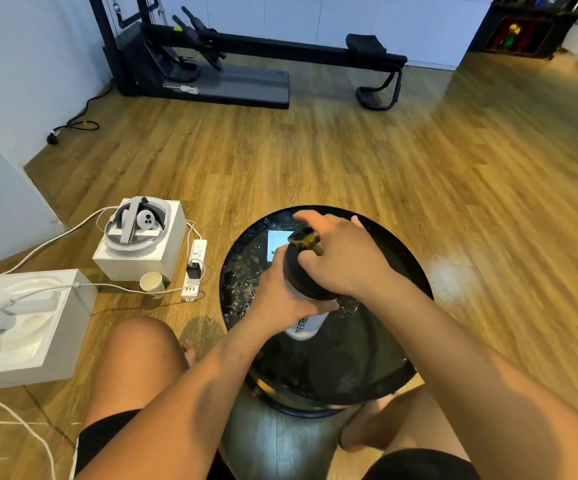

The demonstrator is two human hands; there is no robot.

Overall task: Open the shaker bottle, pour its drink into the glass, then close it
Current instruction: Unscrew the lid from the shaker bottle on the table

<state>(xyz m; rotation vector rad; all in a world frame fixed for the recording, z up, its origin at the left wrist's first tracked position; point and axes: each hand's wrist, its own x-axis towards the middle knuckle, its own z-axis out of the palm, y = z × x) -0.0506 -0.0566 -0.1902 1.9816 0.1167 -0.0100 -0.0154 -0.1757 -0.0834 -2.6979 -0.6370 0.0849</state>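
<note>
**Shaker bottle (306, 327) gripped in both hands at the black table (343, 362)**

The shaker bottle is over the middle of the round, glossy black table, between the seated person's knees. Its white body carries black lettering and its lid (298, 275) is black, with a brass-coloured cap piece (306, 239) on top. The lid is on the bottle. Whether the base rests on the table top or is lifted just clear of it, I cannot tell.

The left hand (280, 299) is wrapped round the upper part of the white body just below the lid, with the fingers curled tight about it. The right hand (343, 258) comes down over the lid from above. Its fingers and thumb are bent round the lid, and the brass-coloured piece shows between them.

To the left, on the wooden floor (315, 161), stand two white boxes, the nearer one (28, 341) holding a controller and the farther one (142, 258) a headset. A paper cup (152, 282) and a white power strip (195, 268) lie beside the farther box. A dark exercise machine (228, 57) stands against the far wall.
</note>
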